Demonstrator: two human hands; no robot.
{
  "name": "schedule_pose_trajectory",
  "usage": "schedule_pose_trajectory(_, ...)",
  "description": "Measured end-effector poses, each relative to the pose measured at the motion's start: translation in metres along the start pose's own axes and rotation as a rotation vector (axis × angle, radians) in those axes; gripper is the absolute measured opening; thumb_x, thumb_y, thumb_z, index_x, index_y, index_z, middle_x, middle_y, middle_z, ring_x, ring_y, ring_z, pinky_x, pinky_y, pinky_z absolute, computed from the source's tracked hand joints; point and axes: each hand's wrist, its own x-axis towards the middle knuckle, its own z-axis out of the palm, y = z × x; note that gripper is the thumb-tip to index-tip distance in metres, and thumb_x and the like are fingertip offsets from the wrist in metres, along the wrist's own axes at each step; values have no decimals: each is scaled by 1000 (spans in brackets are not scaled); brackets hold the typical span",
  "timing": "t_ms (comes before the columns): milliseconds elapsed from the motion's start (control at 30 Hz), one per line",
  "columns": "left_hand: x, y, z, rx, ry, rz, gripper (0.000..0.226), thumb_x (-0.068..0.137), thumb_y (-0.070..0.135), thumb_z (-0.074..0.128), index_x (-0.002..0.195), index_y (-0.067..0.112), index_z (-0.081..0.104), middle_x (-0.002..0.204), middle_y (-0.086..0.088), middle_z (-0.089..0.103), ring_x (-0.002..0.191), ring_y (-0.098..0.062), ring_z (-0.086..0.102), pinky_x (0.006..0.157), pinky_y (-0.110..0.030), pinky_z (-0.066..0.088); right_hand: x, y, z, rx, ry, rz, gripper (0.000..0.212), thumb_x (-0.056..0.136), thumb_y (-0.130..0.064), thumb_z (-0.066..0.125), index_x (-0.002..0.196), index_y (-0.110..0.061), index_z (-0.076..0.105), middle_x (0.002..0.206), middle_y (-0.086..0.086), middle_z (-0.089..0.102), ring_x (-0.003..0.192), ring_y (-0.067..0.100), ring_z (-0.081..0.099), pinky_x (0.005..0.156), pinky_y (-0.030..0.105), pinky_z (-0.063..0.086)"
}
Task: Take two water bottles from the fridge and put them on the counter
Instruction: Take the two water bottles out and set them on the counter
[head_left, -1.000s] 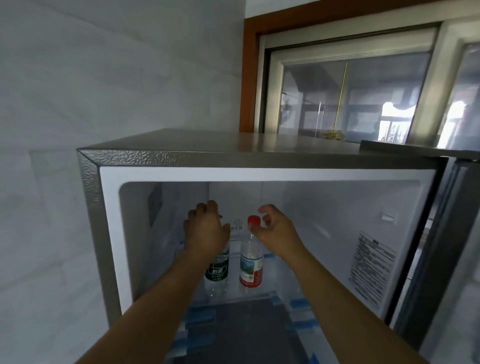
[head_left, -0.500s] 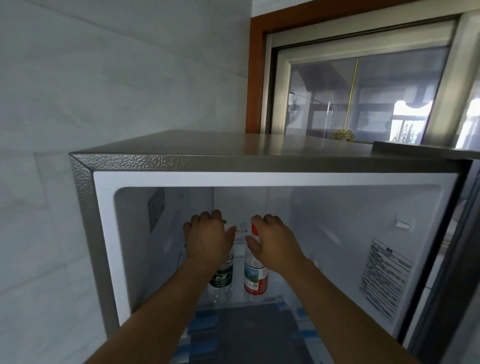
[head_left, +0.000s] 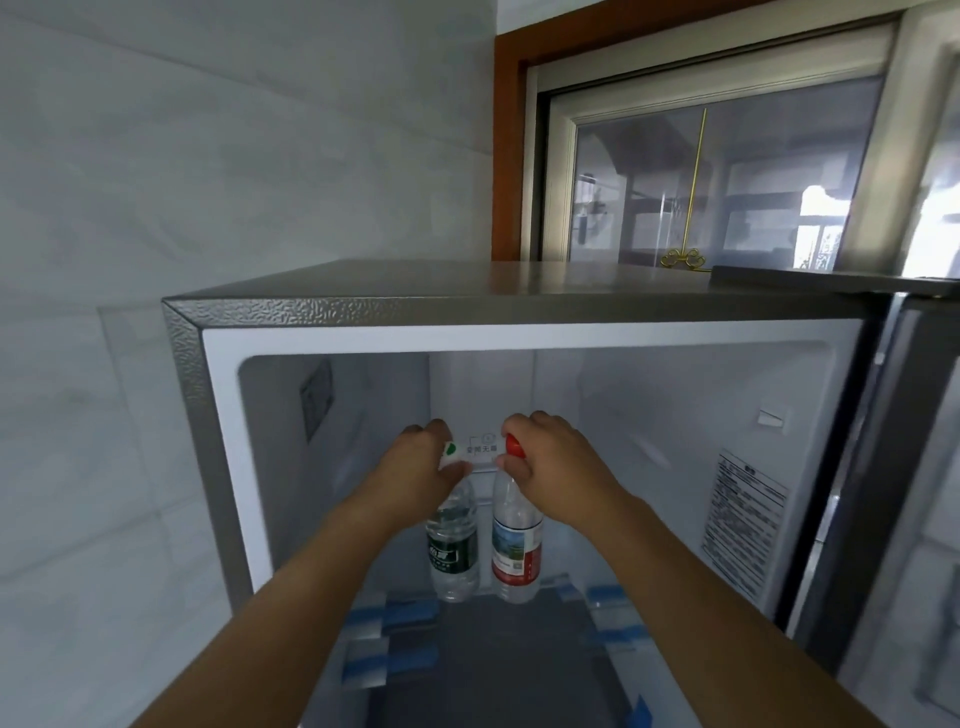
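left hand (head_left: 415, 467) grips the green bottle (head_left: 453, 545) by its cap; right hand (head_left: 545, 462) grips the red bottle (head_left: 517, 551) likewise; both stand at the fridge (head_left: 519, 306) back; lift straight up, keep necks pinched, then draw both out level.

small sign (head_left: 482, 449) on fridge back wall, printed sticker (head_left: 744, 525) on right wall, bottle labels, all unreadable

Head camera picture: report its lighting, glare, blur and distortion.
Head view: wide-angle bending bows the silver fridge top edge; bright daylight blows out the glass window at right; the white fridge interior is dim and evenly lit; edges look soft, while both clear plastic bottles' labels stay sharp.
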Motion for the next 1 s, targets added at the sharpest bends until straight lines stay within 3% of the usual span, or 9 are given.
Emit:
schedule_pose_trajectory(267,-49,21,-49,-15,-74,138,20,86,35,71,84,26,54,77,10,54,65,-7,52,53,-18,35,-36,-22,-39,122,-49,15,24,95,-41,56,110,-22,56,101,2,59,90,19,55,81,38,53)
schedule_pose_trajectory(567,-117,14,-105,-139,-235,304,14,81,34,77,88,32,66,85,11,67,76,-7,65,65,-19,51,-95,-69,-66,97,-62,45,23,94,-44,56,111,-29,53,101,-5,55,90,16,56,82,35,53)
schedule_pose_trajectory(833,-170,0,-132,-230,-359,526,20,79,35,80,93,36,67,89,17,64,83,0,64,65,-13,48,-154,-142,-88,0,-36,190,25,95,-39,59,113,-22,60,97,-1,57,84,13,54,72,27,45)
schedule_pose_trajectory(1000,-202,6,-133,-237,-468,736,20,77,44,77,91,42,63,89,19,62,84,2,60,66,-15,48,-212,-196,-107,-78,2,362,25,94,-42,61,112,-26,60,100,0,62,87,15,59,77,34,52)
